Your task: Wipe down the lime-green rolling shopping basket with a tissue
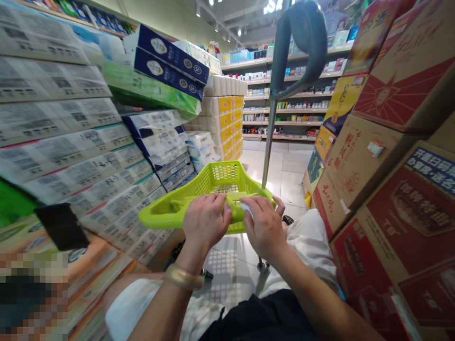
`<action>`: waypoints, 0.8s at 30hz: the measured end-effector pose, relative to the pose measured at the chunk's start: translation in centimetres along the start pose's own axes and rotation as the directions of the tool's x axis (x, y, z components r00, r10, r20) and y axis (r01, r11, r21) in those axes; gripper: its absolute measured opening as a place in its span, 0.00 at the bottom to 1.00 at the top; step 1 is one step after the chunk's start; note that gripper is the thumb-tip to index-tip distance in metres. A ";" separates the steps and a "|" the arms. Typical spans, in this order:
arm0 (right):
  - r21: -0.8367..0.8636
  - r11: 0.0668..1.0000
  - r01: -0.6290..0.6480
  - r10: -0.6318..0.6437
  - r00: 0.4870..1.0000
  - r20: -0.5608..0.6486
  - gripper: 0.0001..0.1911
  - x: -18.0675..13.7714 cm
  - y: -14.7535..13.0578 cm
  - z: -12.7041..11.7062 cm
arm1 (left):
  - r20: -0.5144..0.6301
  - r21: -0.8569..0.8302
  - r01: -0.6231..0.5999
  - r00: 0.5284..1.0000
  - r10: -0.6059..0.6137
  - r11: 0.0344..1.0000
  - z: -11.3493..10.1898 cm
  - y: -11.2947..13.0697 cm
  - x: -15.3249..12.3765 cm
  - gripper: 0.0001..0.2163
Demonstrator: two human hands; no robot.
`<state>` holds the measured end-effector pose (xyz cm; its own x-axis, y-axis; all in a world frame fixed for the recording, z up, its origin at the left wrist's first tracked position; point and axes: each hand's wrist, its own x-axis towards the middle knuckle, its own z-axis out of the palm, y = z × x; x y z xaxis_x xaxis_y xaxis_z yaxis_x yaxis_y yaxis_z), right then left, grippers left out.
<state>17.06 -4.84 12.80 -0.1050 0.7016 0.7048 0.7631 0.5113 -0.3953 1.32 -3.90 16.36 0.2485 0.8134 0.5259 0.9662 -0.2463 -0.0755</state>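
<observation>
Hands point(206, 215): pair, bare. Forearms point(316, 289): bare along the visible length. Bangle point(185, 277): one, gold-coloured, smooth, thick rounded band, left wrist. Top point(259, 318): dark, near-black, plain, partly visible. Legwear point(309, 241): white, loose, creased fabric; exact cut unclear.

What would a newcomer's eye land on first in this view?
Probably the lime-green basket in the middle, with the left hand and right hand on its near end and a gold bangle on the left wrist. Next, the big blue-grey loop atop a metal pole, right of centre. Then the tilted blue packs at upper left and the stacked cartons along the right.
</observation>
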 end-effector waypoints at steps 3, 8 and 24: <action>-0.011 0.998 -0.055 0.054 0.997 -0.054 0.14 -0.1 2.1 -0.9 | 0.007 -0.006 0.007 1.000 -0.007 1.000 -0.1 -0.1 0.0 0.15; -0.010 0.997 -0.078 0.077 0.992 -0.101 0.15 -0.3 1.2 -0.5 | 0.009 0.009 0.015 1.000 -0.015 1.000 0.0 0.0 0.1 0.15; 0.041 0.996 -0.079 0.082 0.992 -0.091 0.16 -0.4 2.6 -1.2 | -0.003 -0.048 0.013 1.000 -0.013 0.999 -0.5 0.0 -0.2 0.15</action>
<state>19.84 -4.35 12.21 0.0165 0.6931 0.7207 0.7421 0.4746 -0.4734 1.24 -4.34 16.67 0.2354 0.8153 0.5290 0.9651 -0.2605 -0.0278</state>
